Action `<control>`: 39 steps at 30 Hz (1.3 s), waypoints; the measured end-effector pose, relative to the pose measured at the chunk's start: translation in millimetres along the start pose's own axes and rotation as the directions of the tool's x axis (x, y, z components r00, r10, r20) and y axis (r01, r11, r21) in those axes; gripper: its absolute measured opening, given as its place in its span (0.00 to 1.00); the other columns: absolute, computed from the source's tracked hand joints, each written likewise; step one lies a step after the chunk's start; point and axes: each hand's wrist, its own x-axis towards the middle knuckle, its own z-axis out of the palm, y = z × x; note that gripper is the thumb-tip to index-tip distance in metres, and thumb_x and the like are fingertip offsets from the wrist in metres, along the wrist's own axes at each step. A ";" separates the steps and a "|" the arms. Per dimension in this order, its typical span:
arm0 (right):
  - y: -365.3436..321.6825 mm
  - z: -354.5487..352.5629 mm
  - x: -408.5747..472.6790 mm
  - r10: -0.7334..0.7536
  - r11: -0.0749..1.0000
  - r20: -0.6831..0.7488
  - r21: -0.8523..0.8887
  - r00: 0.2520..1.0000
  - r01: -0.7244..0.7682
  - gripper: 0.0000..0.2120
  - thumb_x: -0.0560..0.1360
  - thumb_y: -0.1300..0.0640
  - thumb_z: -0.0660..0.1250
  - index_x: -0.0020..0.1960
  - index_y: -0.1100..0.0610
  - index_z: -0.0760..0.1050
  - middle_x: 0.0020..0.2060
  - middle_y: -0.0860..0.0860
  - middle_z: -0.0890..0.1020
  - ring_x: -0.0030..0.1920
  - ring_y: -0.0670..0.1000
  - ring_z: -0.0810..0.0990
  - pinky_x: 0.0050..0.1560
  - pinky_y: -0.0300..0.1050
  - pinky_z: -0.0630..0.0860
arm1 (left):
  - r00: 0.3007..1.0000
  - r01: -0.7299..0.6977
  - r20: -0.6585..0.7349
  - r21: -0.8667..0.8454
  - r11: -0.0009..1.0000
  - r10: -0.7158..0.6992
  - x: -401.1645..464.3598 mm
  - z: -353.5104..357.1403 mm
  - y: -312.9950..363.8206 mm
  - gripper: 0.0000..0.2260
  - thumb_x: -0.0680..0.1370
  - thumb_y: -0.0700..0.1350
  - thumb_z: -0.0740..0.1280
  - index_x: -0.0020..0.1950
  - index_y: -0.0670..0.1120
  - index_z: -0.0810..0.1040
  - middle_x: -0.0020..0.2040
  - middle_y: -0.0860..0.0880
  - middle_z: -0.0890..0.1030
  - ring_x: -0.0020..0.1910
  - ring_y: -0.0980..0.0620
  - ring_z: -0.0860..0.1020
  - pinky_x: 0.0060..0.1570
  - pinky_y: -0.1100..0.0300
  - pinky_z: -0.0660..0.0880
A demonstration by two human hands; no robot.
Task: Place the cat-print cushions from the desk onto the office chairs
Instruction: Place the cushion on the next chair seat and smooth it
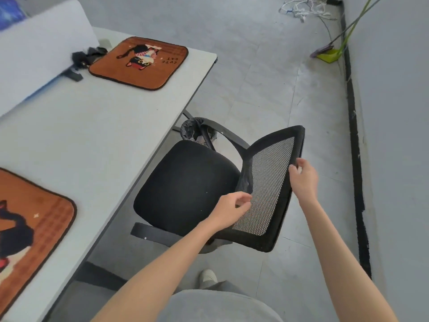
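Two brown cat-print cushions lie flat on the grey desk [97, 126]: one cushion [139, 62] at the far end, another cushion [30, 226] at the near left, partly cut off by the frame edge. A black office chair [188, 184] stands beside the desk, its seat bare and its mesh backrest [267, 182] facing me. My right hand [303, 178] grips the backrest's top edge. My left hand [232, 209] hovers with loosely curled fingers in front of the mesh and holds nothing.
A white divider panel [39, 47] runs along the desk's back, with black clutter [86, 56] beside it. A black bin [197, 131] stands under the desk edge behind the chair. A green dustpan [328, 54] and loose cables [304, 9] lie by the wall.
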 end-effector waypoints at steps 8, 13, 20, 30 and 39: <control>-100.5 124.7 -81.3 -0.276 0.945 0.487 -0.020 0.829 0.326 0.14 0.78 0.61 0.56 0.63 0.56 0.72 0.62 0.54 0.76 0.63 0.53 0.74 0.64 0.46 0.68 | 0.790 0.193 -0.519 -0.294 0.936 -0.326 -110.9 -108.8 -88.5 0.10 0.79 0.46 0.60 0.59 0.50 0.75 0.56 0.52 0.80 0.53 0.57 0.78 0.58 0.64 0.71; -153.4 228.2 -169.7 -0.329 0.831 0.807 0.000 0.491 0.557 0.17 0.78 0.63 0.55 0.65 0.60 0.70 0.63 0.55 0.76 0.64 0.55 0.73 0.65 0.44 0.66 | 0.367 0.178 -0.711 -0.579 0.796 -0.600 -225.4 -160.4 -157.4 0.10 0.78 0.39 0.59 0.54 0.43 0.77 0.50 0.45 0.81 0.49 0.48 0.80 0.49 0.61 0.73; -229.6 362.6 -276.4 -0.311 0.751 0.906 0.050 0.286 0.658 0.19 0.77 0.60 0.56 0.67 0.60 0.67 0.65 0.57 0.74 0.65 0.56 0.72 0.66 0.47 0.66 | -0.087 0.251 -0.682 -0.721 0.646 -0.727 -359.7 -224.4 -251.1 0.10 0.76 0.39 0.61 0.53 0.44 0.79 0.58 0.42 0.80 0.59 0.42 0.76 0.64 0.48 0.70; -265.1 486.8 -319.1 -0.253 0.586 0.809 -0.308 0.530 0.749 0.27 0.75 0.56 0.59 0.71 0.62 0.57 0.67 0.62 0.66 0.67 0.63 0.63 0.65 0.59 0.64 | -0.152 0.219 -0.468 -0.875 0.432 -0.871 -429.3 -313.4 -342.8 0.25 0.78 0.42 0.58 0.73 0.38 0.56 0.72 0.40 0.66 0.70 0.42 0.64 0.68 0.51 0.62; -278.0 508.5 -303.4 -0.321 0.588 0.744 -0.329 0.587 0.739 0.21 0.77 0.51 0.60 0.65 0.61 0.67 0.60 0.62 0.75 0.60 0.62 0.74 0.57 0.55 0.74 | -0.170 0.291 -0.554 -0.818 0.496 -0.815 -421.3 -338.0 -367.6 0.17 0.78 0.45 0.61 0.64 0.38 0.71 0.61 0.37 0.76 0.59 0.40 0.75 0.57 0.51 0.71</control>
